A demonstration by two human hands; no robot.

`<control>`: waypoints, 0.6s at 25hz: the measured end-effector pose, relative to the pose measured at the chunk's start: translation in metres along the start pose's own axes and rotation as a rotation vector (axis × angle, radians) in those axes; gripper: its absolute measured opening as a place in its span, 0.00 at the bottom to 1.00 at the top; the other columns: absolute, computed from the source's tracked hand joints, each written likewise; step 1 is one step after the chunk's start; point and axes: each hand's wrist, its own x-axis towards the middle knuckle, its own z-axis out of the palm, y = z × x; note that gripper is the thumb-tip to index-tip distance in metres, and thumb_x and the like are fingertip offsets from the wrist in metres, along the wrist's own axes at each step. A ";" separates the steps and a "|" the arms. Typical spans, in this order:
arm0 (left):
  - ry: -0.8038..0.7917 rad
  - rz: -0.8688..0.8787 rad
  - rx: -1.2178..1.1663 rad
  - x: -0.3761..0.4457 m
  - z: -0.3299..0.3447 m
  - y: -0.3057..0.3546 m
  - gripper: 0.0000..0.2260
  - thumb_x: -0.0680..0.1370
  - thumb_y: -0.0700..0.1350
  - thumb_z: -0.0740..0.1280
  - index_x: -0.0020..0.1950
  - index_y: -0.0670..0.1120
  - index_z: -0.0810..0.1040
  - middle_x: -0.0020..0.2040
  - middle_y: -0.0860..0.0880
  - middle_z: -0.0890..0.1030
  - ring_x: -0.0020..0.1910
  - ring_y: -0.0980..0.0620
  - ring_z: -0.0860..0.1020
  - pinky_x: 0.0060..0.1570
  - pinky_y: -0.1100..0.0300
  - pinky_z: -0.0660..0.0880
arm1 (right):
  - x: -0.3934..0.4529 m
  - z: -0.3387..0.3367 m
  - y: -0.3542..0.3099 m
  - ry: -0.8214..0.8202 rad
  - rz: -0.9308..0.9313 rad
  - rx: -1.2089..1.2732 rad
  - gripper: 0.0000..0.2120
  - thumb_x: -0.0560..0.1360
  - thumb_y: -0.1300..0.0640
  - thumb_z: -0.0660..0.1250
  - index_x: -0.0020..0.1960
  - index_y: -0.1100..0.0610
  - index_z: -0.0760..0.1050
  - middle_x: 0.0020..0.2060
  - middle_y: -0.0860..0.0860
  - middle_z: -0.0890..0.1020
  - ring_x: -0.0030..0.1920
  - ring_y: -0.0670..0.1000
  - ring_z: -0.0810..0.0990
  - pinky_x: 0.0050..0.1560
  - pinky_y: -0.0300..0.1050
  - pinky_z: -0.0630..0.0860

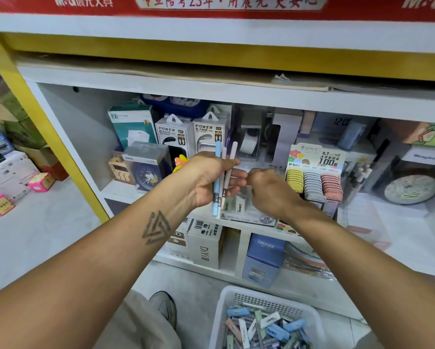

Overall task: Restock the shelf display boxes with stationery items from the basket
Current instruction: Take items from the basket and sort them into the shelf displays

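Fingers (232,176) of the left hand (211,177) gripped three pens (221,177); right hand's (269,190) grip unclear; basket (226,306) remained well stocked.

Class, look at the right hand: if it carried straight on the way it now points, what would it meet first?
The right hand points left, toward the pens that the left hand grips. It would most likely meet those pens or the left hand's fingers first, though depth between them is unclear.
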 end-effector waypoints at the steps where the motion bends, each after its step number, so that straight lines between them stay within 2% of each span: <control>1: -0.027 -0.006 -0.006 0.000 0.001 0.000 0.06 0.84 0.41 0.59 0.55 0.43 0.76 0.42 0.43 0.83 0.36 0.49 0.81 0.41 0.56 0.77 | -0.001 -0.004 -0.002 -0.003 0.002 0.037 0.12 0.74 0.70 0.60 0.52 0.62 0.79 0.49 0.57 0.79 0.50 0.59 0.80 0.53 0.53 0.78; 2: -0.058 -0.010 -0.022 0.000 0.003 -0.001 0.06 0.84 0.41 0.59 0.54 0.43 0.76 0.44 0.43 0.83 0.38 0.48 0.82 0.44 0.56 0.77 | -0.003 -0.009 -0.003 0.017 0.012 0.124 0.12 0.74 0.70 0.60 0.51 0.61 0.79 0.48 0.54 0.79 0.50 0.54 0.80 0.53 0.49 0.78; 4: -0.097 0.002 -0.066 0.003 0.008 -0.001 0.06 0.84 0.40 0.59 0.56 0.42 0.75 0.53 0.39 0.83 0.50 0.45 0.83 0.51 0.54 0.77 | -0.007 -0.025 -0.003 0.091 0.126 0.447 0.14 0.75 0.71 0.60 0.50 0.56 0.79 0.44 0.51 0.82 0.42 0.45 0.82 0.41 0.38 0.78; 6: -0.090 0.049 -0.122 0.005 0.014 0.000 0.05 0.83 0.38 0.60 0.56 0.40 0.75 0.61 0.36 0.81 0.60 0.40 0.80 0.57 0.50 0.77 | -0.012 -0.041 0.000 0.133 0.285 0.802 0.11 0.79 0.68 0.59 0.51 0.57 0.77 0.39 0.55 0.84 0.34 0.49 0.84 0.31 0.40 0.77; 8: -0.092 0.093 -0.194 0.008 0.023 0.001 0.05 0.82 0.36 0.61 0.57 0.39 0.74 0.61 0.35 0.81 0.60 0.39 0.81 0.55 0.49 0.80 | -0.023 -0.055 0.004 0.089 0.355 0.969 0.02 0.81 0.61 0.63 0.53 0.58 0.74 0.38 0.57 0.86 0.35 0.56 0.86 0.32 0.47 0.80; 10: -0.110 0.119 -0.242 0.011 0.032 0.001 0.10 0.82 0.36 0.62 0.63 0.37 0.73 0.59 0.36 0.82 0.58 0.40 0.82 0.51 0.49 0.81 | -0.039 -0.064 0.010 -0.008 0.354 1.036 0.08 0.79 0.58 0.70 0.55 0.58 0.73 0.39 0.59 0.86 0.37 0.60 0.87 0.37 0.50 0.83; 11: -0.119 0.130 -0.254 0.012 0.038 0.001 0.10 0.82 0.37 0.62 0.64 0.37 0.73 0.59 0.36 0.82 0.57 0.41 0.83 0.51 0.49 0.82 | -0.047 -0.068 0.014 -0.033 0.336 1.084 0.10 0.78 0.60 0.72 0.55 0.59 0.73 0.39 0.60 0.86 0.37 0.60 0.86 0.37 0.49 0.83; 13: -0.141 0.127 -0.286 0.014 0.050 -0.001 0.08 0.82 0.37 0.62 0.61 0.38 0.74 0.57 0.36 0.83 0.54 0.41 0.84 0.48 0.48 0.83 | -0.060 -0.076 0.022 0.023 0.286 1.142 0.08 0.75 0.66 0.72 0.52 0.61 0.75 0.39 0.61 0.86 0.35 0.58 0.84 0.36 0.46 0.81; 15: -0.165 0.105 -0.259 0.015 0.063 -0.004 0.07 0.83 0.38 0.61 0.60 0.39 0.74 0.54 0.36 0.84 0.47 0.41 0.86 0.43 0.49 0.84 | -0.071 -0.087 0.037 0.180 0.305 1.137 0.04 0.75 0.68 0.72 0.49 0.62 0.79 0.37 0.59 0.85 0.34 0.53 0.82 0.37 0.42 0.79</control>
